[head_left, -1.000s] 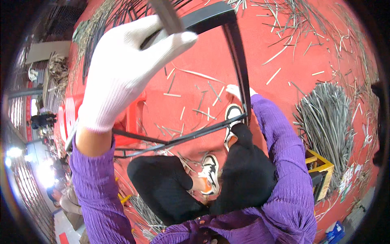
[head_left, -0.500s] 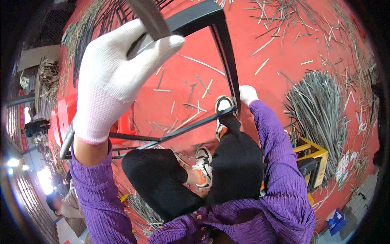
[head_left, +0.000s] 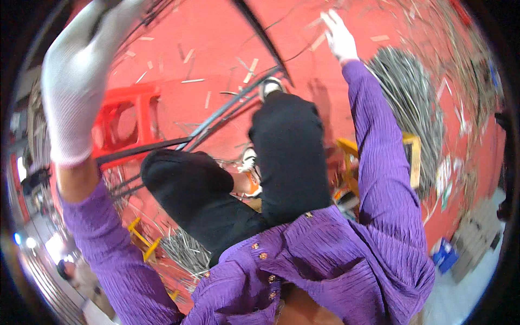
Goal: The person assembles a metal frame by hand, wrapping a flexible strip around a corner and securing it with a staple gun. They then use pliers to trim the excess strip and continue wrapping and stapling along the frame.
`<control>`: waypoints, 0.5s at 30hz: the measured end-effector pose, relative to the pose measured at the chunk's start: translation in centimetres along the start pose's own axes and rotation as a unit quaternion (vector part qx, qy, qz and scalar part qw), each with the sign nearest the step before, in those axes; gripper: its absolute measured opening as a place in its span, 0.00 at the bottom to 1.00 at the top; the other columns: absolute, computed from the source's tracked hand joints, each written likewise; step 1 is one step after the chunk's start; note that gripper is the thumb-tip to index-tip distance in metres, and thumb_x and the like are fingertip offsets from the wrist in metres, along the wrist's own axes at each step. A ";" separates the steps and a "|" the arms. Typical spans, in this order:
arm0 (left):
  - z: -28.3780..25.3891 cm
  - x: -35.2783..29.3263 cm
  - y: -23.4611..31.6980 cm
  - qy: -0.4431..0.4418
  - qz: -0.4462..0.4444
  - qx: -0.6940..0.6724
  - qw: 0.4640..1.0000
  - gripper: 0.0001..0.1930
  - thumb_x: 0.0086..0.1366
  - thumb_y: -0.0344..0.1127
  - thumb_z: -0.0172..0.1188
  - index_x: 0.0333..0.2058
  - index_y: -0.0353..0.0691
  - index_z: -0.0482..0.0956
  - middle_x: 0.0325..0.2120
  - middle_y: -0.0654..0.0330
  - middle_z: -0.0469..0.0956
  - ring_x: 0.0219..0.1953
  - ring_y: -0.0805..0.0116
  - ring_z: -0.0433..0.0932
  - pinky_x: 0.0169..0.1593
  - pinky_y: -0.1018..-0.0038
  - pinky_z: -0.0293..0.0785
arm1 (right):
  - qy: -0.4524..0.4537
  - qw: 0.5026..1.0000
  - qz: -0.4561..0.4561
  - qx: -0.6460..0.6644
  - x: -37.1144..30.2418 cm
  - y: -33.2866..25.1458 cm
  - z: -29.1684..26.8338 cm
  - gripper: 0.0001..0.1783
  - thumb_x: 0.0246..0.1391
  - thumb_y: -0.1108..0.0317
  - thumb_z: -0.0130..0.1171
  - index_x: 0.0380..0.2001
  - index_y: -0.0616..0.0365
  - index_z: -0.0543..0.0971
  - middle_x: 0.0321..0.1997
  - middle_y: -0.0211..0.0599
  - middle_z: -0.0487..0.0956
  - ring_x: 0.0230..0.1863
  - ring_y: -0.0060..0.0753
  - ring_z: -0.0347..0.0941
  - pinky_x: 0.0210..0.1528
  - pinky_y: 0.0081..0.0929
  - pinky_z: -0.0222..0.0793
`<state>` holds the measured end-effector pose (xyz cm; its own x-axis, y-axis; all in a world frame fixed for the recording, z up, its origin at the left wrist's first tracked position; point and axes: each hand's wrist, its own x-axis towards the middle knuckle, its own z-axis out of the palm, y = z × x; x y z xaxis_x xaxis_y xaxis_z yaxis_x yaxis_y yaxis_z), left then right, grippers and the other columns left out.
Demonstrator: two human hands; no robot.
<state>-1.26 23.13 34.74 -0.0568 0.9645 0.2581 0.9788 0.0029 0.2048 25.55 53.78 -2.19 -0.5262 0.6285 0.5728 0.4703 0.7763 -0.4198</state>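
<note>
My left hand (head_left: pixel 76 81), in a white knitted glove, is raised at the upper left. Its fingertips run out of the picture at the top, and a dark patch shows between thumb and fingers, too cut off to name. My right hand (head_left: pixel 340 40), gloved in white too, is stretched forward over the red floor, fingers extended and holding nothing. Between my hands stands a black metal frame (head_left: pixel 259 33) with a slanting leg and crossbars (head_left: pixel 208 123). The lower end of that leg is beside my shoe (head_left: pixel 271 86); the frame's top lies out of view.
A red plastic stool (head_left: pixel 143 96) lies beyond my left knee. To my right are a large bundle of grey strips (head_left: pixel 414 95) and a yellow stool-like frame (head_left: pixel 413 162). Cut strips litter the red floor (head_left: pixel 184 103). Another person (head_left: pixel 86 281) is at the lower left.
My left hand has moved up and left, taking the dark flat piece it gripped out of view. My right hand has reached farther forward, fingers now extended. The frame appears higher in the picture.
</note>
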 end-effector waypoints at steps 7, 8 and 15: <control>3.0 1.6 1.9 -0.008 0.074 0.261 0.962 0.19 0.65 0.24 0.54 0.55 0.43 0.77 0.41 0.57 0.80 0.41 0.66 0.81 0.44 0.78 0.75 | -0.044 0.943 0.210 0.254 -9.9 -2.4 -9.2 0.16 0.59 0.63 0.52 0.45 0.59 0.81 0.43 0.35 0.82 0.43 0.29 0.76 0.49 0.26 0.70; 4.0 2.2 2.0 0.001 0.071 0.140 0.988 0.20 0.65 0.24 0.54 0.55 0.44 0.77 0.41 0.56 0.80 0.41 0.65 0.81 0.44 0.78 0.75 | -0.068 0.902 0.245 0.350 -14.1 -4.2 -9.0 0.15 0.60 0.60 0.53 0.43 0.57 0.82 0.38 0.35 0.82 0.39 0.28 0.76 0.43 0.23 0.71; 6.6 3.5 0.1 -0.014 0.235 0.250 0.939 0.26 0.60 0.20 0.56 0.57 0.46 0.75 0.41 0.57 0.78 0.40 0.64 0.80 0.41 0.77 0.75 | -0.542 0.701 0.415 0.208 -43.4 -13.4 -9.1 0.15 0.58 0.58 0.51 0.28 0.56 0.79 0.26 0.42 0.79 0.28 0.41 0.75 0.34 0.37 0.71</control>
<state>-0.10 28.23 29.38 0.4038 0.8966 0.1820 0.8645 -0.3088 -0.3967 48.50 15.69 -15.06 -0.5291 0.3660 -0.7656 0.8041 -0.0718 -0.5901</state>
